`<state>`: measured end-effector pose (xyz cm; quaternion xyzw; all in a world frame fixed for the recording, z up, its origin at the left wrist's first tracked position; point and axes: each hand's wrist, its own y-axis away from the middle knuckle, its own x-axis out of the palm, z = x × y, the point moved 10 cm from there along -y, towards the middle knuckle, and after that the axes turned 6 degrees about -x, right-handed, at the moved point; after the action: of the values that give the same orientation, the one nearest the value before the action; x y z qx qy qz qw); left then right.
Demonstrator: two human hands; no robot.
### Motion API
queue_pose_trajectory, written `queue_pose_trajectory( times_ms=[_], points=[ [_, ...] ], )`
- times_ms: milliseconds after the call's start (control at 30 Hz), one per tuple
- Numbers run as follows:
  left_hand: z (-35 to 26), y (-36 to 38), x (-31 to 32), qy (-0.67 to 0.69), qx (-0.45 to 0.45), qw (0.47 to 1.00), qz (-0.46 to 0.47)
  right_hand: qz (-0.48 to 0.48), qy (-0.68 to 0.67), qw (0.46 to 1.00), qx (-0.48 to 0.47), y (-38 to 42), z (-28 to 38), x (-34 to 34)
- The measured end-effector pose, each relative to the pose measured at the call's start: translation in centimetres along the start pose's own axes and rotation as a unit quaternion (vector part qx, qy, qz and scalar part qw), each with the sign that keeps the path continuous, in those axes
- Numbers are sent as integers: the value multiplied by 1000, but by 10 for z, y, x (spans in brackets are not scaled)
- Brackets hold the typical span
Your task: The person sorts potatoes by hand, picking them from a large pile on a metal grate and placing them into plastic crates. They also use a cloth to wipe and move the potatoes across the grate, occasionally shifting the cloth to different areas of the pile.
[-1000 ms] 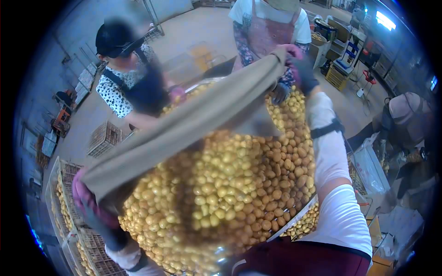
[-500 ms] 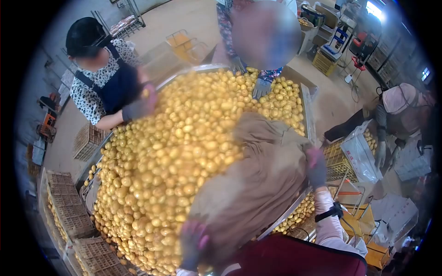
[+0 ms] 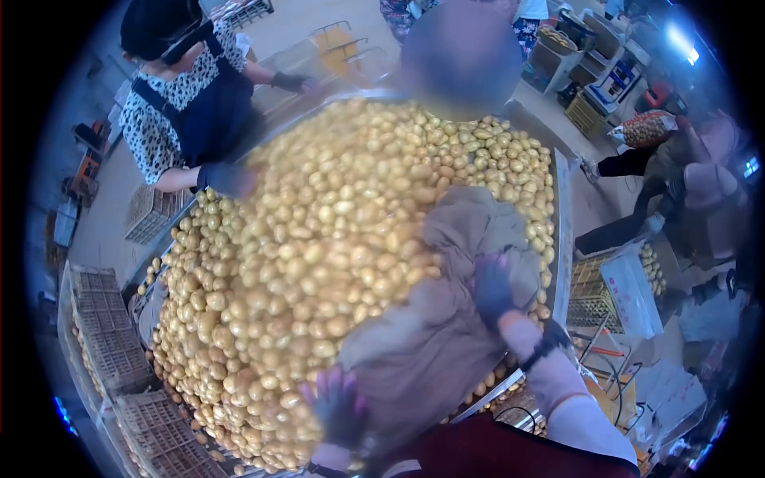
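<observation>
A large heap of small yellow-brown produce that looks like potatoes (image 3: pixel 263 279) fills a metal-rimmed table. Across its near right part lies a rumpled brown cloth (image 3: pixel 422 342). My left hand (image 3: pixel 339 408), in a dark glove with pink fingertips, has its fingers spread at the cloth's near left edge, beside the heap. On the right half of the cloth rests my right hand (image 3: pixel 494 288), gloved alike, somewhat blurred, with its fingers stretched out. Neither hand shows a grip on anything.
At the far left a person (image 3: pixel 187 103) in an apron reaches toward the heap with gloved hands. Another person's blurred head (image 3: pixel 460 60) is at the far side. Plastic crates (image 3: pixel 111 327) stand at the left. A person (image 3: pixel 693 183) bends near a yellow crate (image 3: pixel 594 291) at the right.
My right hand has moved left from the table's right edge onto the cloth, which has bunched leftward, uncovering produce along the right rim. My left hand's fingers are now spread. The view has shifted.
</observation>
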<state>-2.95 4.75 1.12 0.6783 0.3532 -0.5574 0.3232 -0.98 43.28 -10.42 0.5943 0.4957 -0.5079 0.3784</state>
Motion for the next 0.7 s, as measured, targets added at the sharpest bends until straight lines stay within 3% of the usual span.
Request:
queue_pose_trajectory(
  times_ms=[67, 200, 467, 567, 700],
  points=[
    [6, 2, 11, -18, 2, 1000, 5, 153, 86, 978, -111, 49, 66, 6],
    [13, 5, 22, -27, 8, 999, 16, 100, -255, 955, -110, 68, 119, -8],
    [8, 1, 15, 1, 9, 999, 34, 26, -230, 973, -25, -137, 76, -14],
    [6, 5, 11, 15, 6, 1000, 18, 15, -237, 970, -44, -136, 102, -24],
    [7, 2, 17, -22, 13, 1000, 12, 1, -283, 948, -145, -74, 155, -56]
  ],
)
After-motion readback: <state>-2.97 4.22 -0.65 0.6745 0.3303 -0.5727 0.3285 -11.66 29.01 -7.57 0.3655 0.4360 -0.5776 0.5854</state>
